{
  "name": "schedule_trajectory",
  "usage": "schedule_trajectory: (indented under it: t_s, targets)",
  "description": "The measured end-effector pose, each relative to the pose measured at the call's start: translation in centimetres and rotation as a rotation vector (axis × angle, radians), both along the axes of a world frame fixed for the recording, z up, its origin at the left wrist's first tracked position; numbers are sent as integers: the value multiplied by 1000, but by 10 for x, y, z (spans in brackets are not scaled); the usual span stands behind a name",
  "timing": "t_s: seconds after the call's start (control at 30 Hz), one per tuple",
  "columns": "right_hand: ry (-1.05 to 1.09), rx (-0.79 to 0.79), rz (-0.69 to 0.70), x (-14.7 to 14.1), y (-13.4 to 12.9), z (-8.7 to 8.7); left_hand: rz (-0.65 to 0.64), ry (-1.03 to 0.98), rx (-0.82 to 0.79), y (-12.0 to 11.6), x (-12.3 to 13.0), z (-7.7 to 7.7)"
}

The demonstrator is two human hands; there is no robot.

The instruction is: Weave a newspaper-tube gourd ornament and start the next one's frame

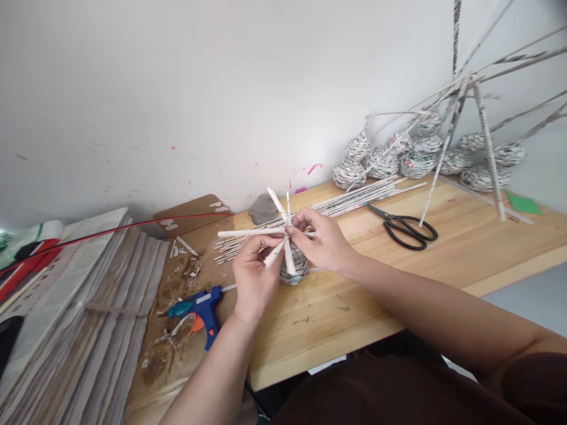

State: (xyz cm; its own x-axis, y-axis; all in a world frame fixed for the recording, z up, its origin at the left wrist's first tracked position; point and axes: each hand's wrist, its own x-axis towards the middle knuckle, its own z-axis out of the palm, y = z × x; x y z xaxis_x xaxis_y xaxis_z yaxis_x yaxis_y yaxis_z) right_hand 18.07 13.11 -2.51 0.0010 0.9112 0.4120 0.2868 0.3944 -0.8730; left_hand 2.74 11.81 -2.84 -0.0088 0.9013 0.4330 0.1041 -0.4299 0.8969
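In the head view, a small woven paper gourd (296, 270) stands on the table, with several rolled paper strips (252, 232) fanning out from its top. My left hand (257, 271) is closed at the gourd's left side, its thumb and fingers pinching one of these strips. From the right, my right hand (321, 239) pinches at the point where the strips meet; its fingertips partly hide that spot. Both hands partly cover the gourd.
Behind the hands lies a bundle of paper sticks (358, 198). Black scissors (407, 227) lie to the right, a blue glue gun (201, 310) to the left. Finished woven gourds (349, 171) line the wall near a paper-stick frame (487, 147). Stacked newspapers (101, 319) fill the left.
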Motion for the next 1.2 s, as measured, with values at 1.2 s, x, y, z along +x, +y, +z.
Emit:
schedule_trajectory:
  t_s: [1.2]
  targets:
    - [-172,255,-74,0,-10,3,105,60,30,-2,2,-1]
